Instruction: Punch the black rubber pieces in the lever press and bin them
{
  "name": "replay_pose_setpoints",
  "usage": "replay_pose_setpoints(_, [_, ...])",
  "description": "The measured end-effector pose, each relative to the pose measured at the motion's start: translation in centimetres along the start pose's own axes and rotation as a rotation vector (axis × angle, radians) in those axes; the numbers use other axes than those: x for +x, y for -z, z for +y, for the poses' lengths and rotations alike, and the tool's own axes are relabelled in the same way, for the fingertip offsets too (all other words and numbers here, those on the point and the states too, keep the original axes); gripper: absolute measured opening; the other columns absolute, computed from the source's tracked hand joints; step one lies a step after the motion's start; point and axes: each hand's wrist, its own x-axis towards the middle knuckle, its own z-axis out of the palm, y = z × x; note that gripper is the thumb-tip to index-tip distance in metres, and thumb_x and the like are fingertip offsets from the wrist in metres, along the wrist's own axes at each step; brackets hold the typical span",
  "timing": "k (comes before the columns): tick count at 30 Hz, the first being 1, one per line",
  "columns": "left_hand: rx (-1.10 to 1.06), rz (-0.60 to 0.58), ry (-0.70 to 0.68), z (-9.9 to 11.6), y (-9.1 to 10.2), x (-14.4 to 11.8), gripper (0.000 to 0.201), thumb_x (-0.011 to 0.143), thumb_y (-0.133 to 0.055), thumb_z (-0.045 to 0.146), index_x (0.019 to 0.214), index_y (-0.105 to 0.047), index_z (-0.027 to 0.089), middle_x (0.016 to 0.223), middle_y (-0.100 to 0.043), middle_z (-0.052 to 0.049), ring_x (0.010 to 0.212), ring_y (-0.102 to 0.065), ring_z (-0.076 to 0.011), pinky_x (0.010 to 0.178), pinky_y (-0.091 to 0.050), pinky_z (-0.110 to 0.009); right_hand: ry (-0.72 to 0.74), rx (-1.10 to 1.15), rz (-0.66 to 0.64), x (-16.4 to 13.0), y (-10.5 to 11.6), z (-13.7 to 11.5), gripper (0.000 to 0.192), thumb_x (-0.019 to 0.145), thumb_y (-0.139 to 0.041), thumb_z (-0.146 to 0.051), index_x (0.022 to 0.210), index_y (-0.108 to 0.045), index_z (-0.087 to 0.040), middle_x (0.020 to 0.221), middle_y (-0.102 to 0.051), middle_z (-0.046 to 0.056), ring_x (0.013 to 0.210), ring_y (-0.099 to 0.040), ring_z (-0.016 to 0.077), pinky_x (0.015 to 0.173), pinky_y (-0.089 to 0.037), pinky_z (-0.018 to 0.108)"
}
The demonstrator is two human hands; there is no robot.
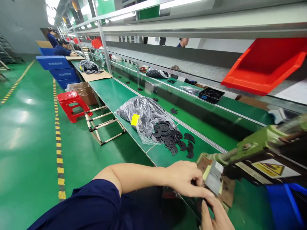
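Observation:
My left hand (pixel 183 179) reaches in from the left with its fingers curled, and a bit of something dark shows under them. Its thumb side meets my right hand (pixel 217 212), which is cut off by the bottom edge. A small black piece (pixel 208 206) shows between the right thumb and finger; its shape is mostly hidden. Just beyond both hands is the metal block (pixel 214 179) of a green bench press (pixel 254 147). Loose black curved pieces (pixel 168 135) spill from a clear plastic bag (pixel 144 111) with a yellow label.
The press arm carries a warning label (pixel 275 167). A blue bin (pixel 285 204) stands at the lower right, and a red bin (pixel 263 67) hangs above. Beside the bench are a red stool (pixel 72 103) and a low frame (pixel 105 126). Co-workers (pixel 61 48) sit farther along.

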Motion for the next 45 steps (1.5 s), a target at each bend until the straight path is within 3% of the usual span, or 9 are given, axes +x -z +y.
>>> replay_pose_setpoints(3, [0.113, -0.097, -0.065, 0.0, -1.3, -0.1, 0.053, 0.090, -0.069, 0.072, 0.073, -0.063, 0.023, 0.081, -0.065, -0.005, 0.093, -0.068, -0.0242, 0.083, -0.049, -0.034, 0.075, -0.004, 0.004, -0.3, -0.3, 0.0, 0.037, 0.092, -0.064, -0.061, 0.095, -0.077, -0.026, 0.094, -0.081, 0.008, 0.083, -0.079, 0.0251, 0.073, -0.065, 0.036])
replay_pose_setpoints(9, [0.039, -0.116, 0.041, -0.4, -2.3, -0.1, 0.058, 0.094, -0.065, 0.070, 0.065, -0.050, 0.021, 0.075, -0.058, -0.003, 0.087, -0.064, -0.0213, 0.078, -0.045, -0.032, 0.198, -0.009, 0.020, -0.8, -0.2, -0.7, 0.014, 0.095, -0.066, -0.033, 0.104, -0.074, -0.026, 0.097, -0.080, 0.005, 0.084, -0.079, 0.0210, 0.074, -0.064, 0.032])
replay_pose_setpoints(16, [-0.468, 0.032, 0.331, -1.0, -2.2, -1.2, 0.071, 0.071, -0.085, 0.077, 0.107, -0.060, 0.022, 0.091, -0.060, 0.001, 0.077, -0.053, -0.0137, 0.069, -0.041, -0.027, 0.187, -0.005, 0.066, -1.0, -0.2, -0.9, 0.014, 0.096, -0.066, -0.024, 0.109, -0.071, -0.024, 0.099, -0.077, 0.006, 0.088, -0.076, 0.0189, 0.080, -0.064, 0.032])
replay_pose_setpoints(20, [-0.853, -0.247, 0.422, -3.1, -3.3, -1.5, 0.072, 0.068, -0.083, 0.082, 0.096, -0.062, 0.019, 0.075, -0.058, 0.005, 0.065, -0.050, -0.0101, 0.063, -0.038, -0.026, 0.157, 0.008, -0.062, -1.2, -0.6, -0.9, 0.014, 0.098, -0.063, -0.025, 0.111, -0.070, -0.024, 0.102, -0.077, 0.007, 0.093, -0.076, 0.0188, 0.082, -0.064, 0.033])
replay_pose_setpoints(24, [-0.897, -0.099, 0.495, -5.9, -3.3, -0.8, 0.067, 0.066, -0.088, 0.076, 0.089, -0.065, 0.017, 0.067, -0.061, 0.005, 0.058, -0.054, -0.0104, 0.057, -0.042, -0.025, 0.024, -0.055, -0.101, -1.1, 0.4, -0.6, 0.024, 0.099, -0.065, -0.033, 0.121, -0.067, -0.025, 0.111, -0.077, 0.008, 0.102, -0.076, 0.0216, 0.090, -0.065, 0.039])
replay_pose_setpoints(28, [-0.852, 0.090, 0.616, -8.7, -1.6, 2.6, 0.051, 0.078, -0.088, 0.061, 0.086, -0.066, 0.016, 0.063, -0.063, 0.002, 0.051, -0.056, -0.0102, 0.050, -0.047, -0.023, -0.040, -0.055, -0.059, -1.5, 2.9, -0.1, 0.023, 0.098, -0.065, -0.033, 0.120, -0.068, -0.026, 0.115, -0.075, 0.009, 0.108, -0.075, 0.0228, 0.094, -0.065, 0.042])
replay_pose_setpoints(33, [-0.790, 0.266, 0.764, -11.4, 0.6, 10.8, 0.031, 0.088, -0.088, 0.034, 0.087, -0.065, 0.013, 0.074, -0.068, -0.004, 0.058, -0.062, -0.0104, 0.055, -0.056, -0.022, -0.082, -0.045, -0.088, -3.9, 4.5, -0.4, 0.021, 0.099, -0.064, -0.031, 0.118, -0.070, -0.027, 0.115, -0.075, 0.009, 0.108, -0.075, 0.0226, 0.091, -0.066, 0.039])
replay_pose_setpoints(40, [-0.782, 0.361, 0.668, -13.1, 4.0, 23.6, 0.033, 0.103, -0.071, 0.034, 0.127, -0.068, 0.012, 0.122, -0.072, -0.013, 0.102, -0.073, -0.0207, 0.088, -0.065, -0.038, -0.198, -0.084, -0.147, -7.7, 5.6, -0.8, 0.017, 0.099, -0.064, -0.034, 0.114, -0.072, -0.030, 0.113, -0.076, 0.007, 0.105, -0.078, 0.0194, 0.089, -0.068, 0.030])
replay_pose_setpoints(45, [-0.636, 0.433, 0.648, -14.6, 4.3, 24.5, 0.022, 0.103, -0.064, 0.023, 0.118, -0.068, 0.007, 0.110, -0.073, -0.018, 0.092, -0.074, -0.0225, 0.083, -0.060, -0.035, -0.229, -0.115, -0.129, -8.4, 8.3, -0.9, 0.016, 0.099, -0.065, -0.033, 0.112, -0.073, -0.028, 0.111, -0.076, 0.009, 0.102, -0.078, 0.0194, 0.084, -0.068, 0.029])
